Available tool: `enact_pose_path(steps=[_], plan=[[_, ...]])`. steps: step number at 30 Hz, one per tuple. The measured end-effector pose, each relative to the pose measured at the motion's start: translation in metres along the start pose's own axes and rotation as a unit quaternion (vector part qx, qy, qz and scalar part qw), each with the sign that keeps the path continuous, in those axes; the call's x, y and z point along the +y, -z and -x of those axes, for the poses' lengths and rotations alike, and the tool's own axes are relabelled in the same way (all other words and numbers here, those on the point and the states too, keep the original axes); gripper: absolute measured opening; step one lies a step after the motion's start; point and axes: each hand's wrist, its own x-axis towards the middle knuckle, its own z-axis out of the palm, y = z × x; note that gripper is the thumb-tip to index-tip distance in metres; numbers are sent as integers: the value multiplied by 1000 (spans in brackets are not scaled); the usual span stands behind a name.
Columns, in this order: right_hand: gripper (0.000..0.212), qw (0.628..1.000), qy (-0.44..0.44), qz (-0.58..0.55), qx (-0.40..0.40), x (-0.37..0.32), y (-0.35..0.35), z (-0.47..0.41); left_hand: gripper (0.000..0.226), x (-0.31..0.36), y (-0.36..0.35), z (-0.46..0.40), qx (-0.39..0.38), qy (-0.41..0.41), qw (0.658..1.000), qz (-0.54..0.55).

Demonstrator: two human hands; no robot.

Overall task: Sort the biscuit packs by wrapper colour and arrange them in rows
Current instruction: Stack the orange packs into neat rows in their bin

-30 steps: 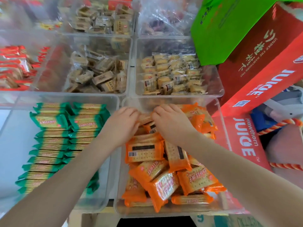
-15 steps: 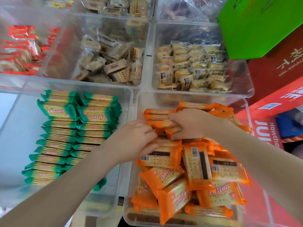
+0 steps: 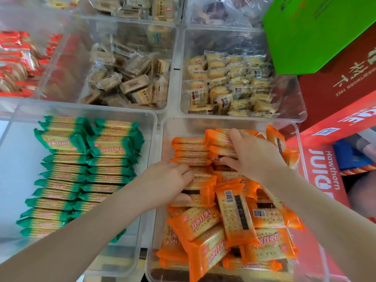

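Observation:
Orange-wrapped biscuit packs (image 3: 230,224) fill a clear bin (image 3: 227,124) at the lower right. Several stand on edge in a short row (image 3: 190,152) at its far left; the others lie in a loose heap. My left hand (image 3: 168,180) rests on the near end of that row, fingers curled over a pack. My right hand (image 3: 248,153) grips a few upright orange packs just right of the row. Green-wrapped packs (image 3: 85,171) lie in two neat rows in the clear bin (image 3: 150,127) on the left.
Behind are clear bins of beige-wrapped packs (image 3: 130,82), yellow-wrapped packs (image 3: 230,86) and red-wrapped packs (image 3: 16,62). Red juice cartons (image 3: 335,123) and a green box (image 3: 311,31) crowd the right side.
Both hands have drawn back from the bin's far end towards its middle. An upright row of orange packs now shows at the far left. The camera has moved closer.

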Motion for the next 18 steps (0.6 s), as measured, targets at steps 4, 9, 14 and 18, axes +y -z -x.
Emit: enact_pose_path(steps=[4,9,14,18], plan=[[50,1000,-4,-1,-12,3,-2,-4,51,1,-1,5,33,-11,999,21],[53,995,-4,-65,78,0,3,-5,52,-1,14,10,51,0,997,55],[57,992,-20,-99,81,4,9,-11,50,-5,40,19,39,85,969,227],[59,994,-46,-101,-5,14,7,-15,39,-13,59,16,118,138,941,285]])
